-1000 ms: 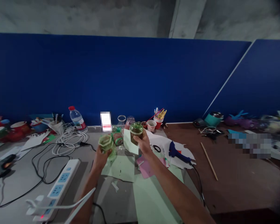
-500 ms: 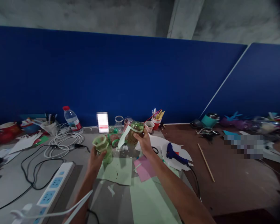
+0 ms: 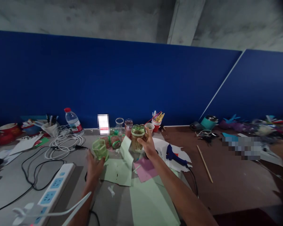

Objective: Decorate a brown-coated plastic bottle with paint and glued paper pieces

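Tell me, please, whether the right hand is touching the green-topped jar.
Touching: the head view shows the right hand gripping the green-topped jar, its thumb laid across the jar's front.

Seen from my remote seat, my left hand (image 3: 94, 166) and left forearm (image 3: 91, 183) show bare, right of the power strip (image 3: 50, 191); farther right of it, my right hand (image 3: 148, 143) and slim, wrist-tapered right forearm (image 3: 174, 188) are likewise uncovered.

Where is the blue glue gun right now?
In the head view, the blue glue gun lies right of centre, on white paper, left of the wooden stick.
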`<state>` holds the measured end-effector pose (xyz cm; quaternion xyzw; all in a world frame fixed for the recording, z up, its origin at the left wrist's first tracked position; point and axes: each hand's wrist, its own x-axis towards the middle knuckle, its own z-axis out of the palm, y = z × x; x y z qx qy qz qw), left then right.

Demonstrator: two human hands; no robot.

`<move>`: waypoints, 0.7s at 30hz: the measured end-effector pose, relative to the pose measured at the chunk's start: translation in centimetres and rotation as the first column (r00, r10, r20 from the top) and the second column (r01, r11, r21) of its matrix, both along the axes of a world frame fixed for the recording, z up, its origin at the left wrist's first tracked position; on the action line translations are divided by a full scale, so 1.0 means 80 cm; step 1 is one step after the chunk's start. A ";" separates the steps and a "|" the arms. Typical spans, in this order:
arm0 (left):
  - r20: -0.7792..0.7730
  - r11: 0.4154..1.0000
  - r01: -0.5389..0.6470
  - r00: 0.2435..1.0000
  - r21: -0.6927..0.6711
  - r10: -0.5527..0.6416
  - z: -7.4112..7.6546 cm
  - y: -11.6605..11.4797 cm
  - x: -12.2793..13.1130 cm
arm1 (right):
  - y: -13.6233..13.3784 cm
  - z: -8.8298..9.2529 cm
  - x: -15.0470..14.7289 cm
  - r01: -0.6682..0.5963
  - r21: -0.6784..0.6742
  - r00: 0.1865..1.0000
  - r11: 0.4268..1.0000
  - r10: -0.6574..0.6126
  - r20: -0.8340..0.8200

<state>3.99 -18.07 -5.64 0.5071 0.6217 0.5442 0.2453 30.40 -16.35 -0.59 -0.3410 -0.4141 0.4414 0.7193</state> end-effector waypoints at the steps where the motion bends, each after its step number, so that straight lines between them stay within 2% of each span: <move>1: -0.026 0.999 -0.033 0.999 0.039 0.034 0.007 -0.011 0.004 | -0.003 -0.001 0.001 -0.012 -0.004 1.000 1.000 0.012 -0.018; 2: -0.057 0.993 -0.064 0.996 0.099 0.069 0.015 -0.021 0.009 | -0.005 -0.001 0.001 -0.031 -0.008 0.999 0.999 0.031 -0.030; 3: -0.128 0.973 -0.076 0.986 0.217 0.105 0.024 -0.032 0.016 | -0.008 -0.001 0.002 -0.051 -0.009 0.998 0.999 0.051 -0.039; 4: -0.187 0.947 -0.038 0.977 0.319 0.102 0.033 -0.042 0.025 | -0.011 0.000 0.002 -0.066 -0.009 0.997 0.998 0.066 -0.047; 5: -0.239 0.925 0.045 0.970 0.377 0.050 0.041 -0.049 0.035 | -0.015 0.001 0.003 -0.075 -0.009 0.996 0.997 0.074 -0.057; 8: -0.327 0.887 0.321 0.921 0.332 -0.211 0.059 -0.061 0.068 | -0.026 0.009 0.005 -0.108 -0.035 0.990 0.994 0.104 -0.095; 10: -0.294 0.879 0.392 0.903 0.270 -0.313 0.061 -0.060 0.086 | -0.033 0.015 0.009 -0.160 -0.069 0.980 0.985 0.150 -0.130; 12: -0.188 0.891 0.411 0.906 0.190 -0.378 0.056 -0.055 0.098 | -0.041 0.018 0.014 -0.215 -0.095 0.964 0.972 0.196 -0.179; 14: 0.000 0.888 0.443 0.895 0.125 -0.447 0.050 -0.049 0.106 | -0.047 0.019 0.018 -0.255 -0.108 0.950 0.961 0.228 -0.216; 18: 0.422 0.844 0.532 0.750 0.071 -0.509 0.054 -0.041 0.115 | -0.055 0.018 0.019 -0.293 -0.125 0.946 0.948 0.269 -0.181; 21: 0.565 0.787 0.616 0.637 0.036 -0.524 0.068 -0.042 0.119 | -0.059 0.016 0.017 -0.314 -0.151 0.947 0.937 0.297 -0.125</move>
